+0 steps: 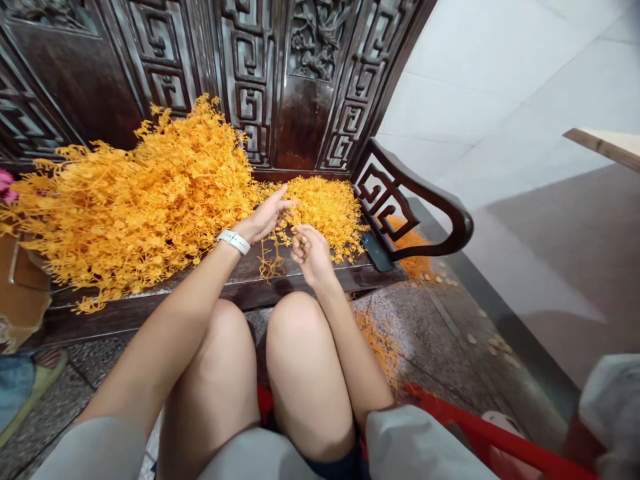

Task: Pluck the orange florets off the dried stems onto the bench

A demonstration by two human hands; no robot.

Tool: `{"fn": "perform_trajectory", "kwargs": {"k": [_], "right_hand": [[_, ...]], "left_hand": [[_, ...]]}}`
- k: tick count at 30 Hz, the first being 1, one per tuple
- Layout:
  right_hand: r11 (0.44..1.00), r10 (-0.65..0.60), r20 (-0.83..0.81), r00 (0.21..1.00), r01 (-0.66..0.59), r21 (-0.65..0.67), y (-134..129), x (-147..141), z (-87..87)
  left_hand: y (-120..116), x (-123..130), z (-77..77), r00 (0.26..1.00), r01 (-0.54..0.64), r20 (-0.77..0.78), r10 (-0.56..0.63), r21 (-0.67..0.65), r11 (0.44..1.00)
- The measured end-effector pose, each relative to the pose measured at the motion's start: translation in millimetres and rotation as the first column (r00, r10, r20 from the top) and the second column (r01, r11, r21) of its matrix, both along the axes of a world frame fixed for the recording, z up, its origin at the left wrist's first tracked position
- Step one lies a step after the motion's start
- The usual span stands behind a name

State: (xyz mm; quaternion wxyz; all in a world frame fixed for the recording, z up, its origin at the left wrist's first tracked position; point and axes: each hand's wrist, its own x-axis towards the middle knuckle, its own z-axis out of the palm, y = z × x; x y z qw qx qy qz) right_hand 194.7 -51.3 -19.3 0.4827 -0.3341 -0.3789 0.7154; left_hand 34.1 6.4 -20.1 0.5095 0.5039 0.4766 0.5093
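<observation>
Left hand, right hand near two yellow piles.

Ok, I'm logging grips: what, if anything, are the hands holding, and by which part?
Can't be told: the left hand and right hand may hide any hold.

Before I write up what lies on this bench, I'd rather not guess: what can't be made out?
All in the head view:
- Whether the right hand holds anything: curled fingers hide it.
- The bench beneath the big orange pile: covered by it.
- The pink thing: cut off by the left edge.
- The pale bits on the floor: too small.
</observation>
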Motion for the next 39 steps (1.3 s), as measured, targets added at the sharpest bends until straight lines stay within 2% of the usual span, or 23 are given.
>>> {"fn": "perform_trajectory", "kwargs": {"k": [3, 7, 11, 16, 20, 23, 25, 27, 29, 31, 33, 35, 39], "right_hand": [[0.988, -0.140, 0.043, 0.989, 0.136, 0.074, 1.8, -3.1, -3.4], [0.954, -0.253, 0.135, 0.958, 0.224, 0.199, 7.9, -2.8, -7.4], [0.932, -0.268, 0.215, 0.939, 0.196, 0.306, 10.8, 0.5, -13.2], [0.915, -0.257, 0.239, 0.936, 0.156, 0.373, 11.7, 1.8, -16.7], [0.898, -0.270, 0.276, 0.922, 0.139, 0.417, 15.3, 1.3, -18.3], [0.887, -0.201, 0.321, 0.926, 0.033, 0.460, 16.4, 6.2, -13.5], [0.875, -0.124, 0.343, 0.931, -0.060, 0.480, 11.7, 14.6, -4.1], [0.852, 0.045, 0.370, 0.928, -0.229, 0.472, 0.8, 25.9, 8.7], [0.823, 0.223, 0.374, 0.900, -0.380, 0.423, -13.4, 35.7, 21.3], [0.884, 0.209, 0.304, 0.929, -0.313, 0.348, -24.1, 39.5, 31.5], [0.952, 0.089, 0.220, 0.971, -0.149, 0.269, -25.7, 37.2, 40.2], [0.975, 0.008, 0.162, 0.987, -0.044, 0.220, -18.7, 32.5, 48.1], [0.982, -0.032, 0.098, 0.995, 0.013, 0.188, -1.5, 24.6, 52.0]], "left_hand": [[-3.7, 7.4, 9.5, 0.980, 0.146, 0.148, -0.134, -0.075, 0.986], [-9.2, 14.3, 13.3, 0.973, 0.198, 0.127, -0.195, -0.008, 0.980], [-10.4, 15.1, 9.3, 0.962, 0.201, 0.178, -0.206, 0.042, 0.979], [-10.2, 8.7, 6.4, 0.950, 0.172, 0.273, -0.149, -0.063, 0.983], [-10.8, 4.7, 5.2, 0.958, 0.157, 0.258, -0.124, -0.111, 0.981], [-9.4, 8.2, 3.5, 0.972, 0.043, 0.236, -0.015, -0.113, 0.993], [-6.6, 11.4, 2.7, 0.978, -0.012, 0.207, 0.030, -0.088, 0.996], [-2.4, 11.0, 2.2, 0.989, -0.101, 0.107, 0.103, -0.025, 0.995], [1.8, 4.4, 0.9, 0.962, -0.270, -0.021, 0.271, 0.042, 0.962], [4.7, -6.4, -2.8, 0.895, -0.434, -0.088, 0.437, 0.052, 0.900], [6.2, -16.3, -8.5, 0.920, -0.388, -0.055, 0.388, 0.017, 0.922], [6.6, -20.6, -14.2, 0.935, -0.339, -0.092, 0.342, 0.047, 0.940], [4.6, -13.9, -16.6, 0.945, -0.288, -0.132, 0.299, 0.092, 0.953]]}}
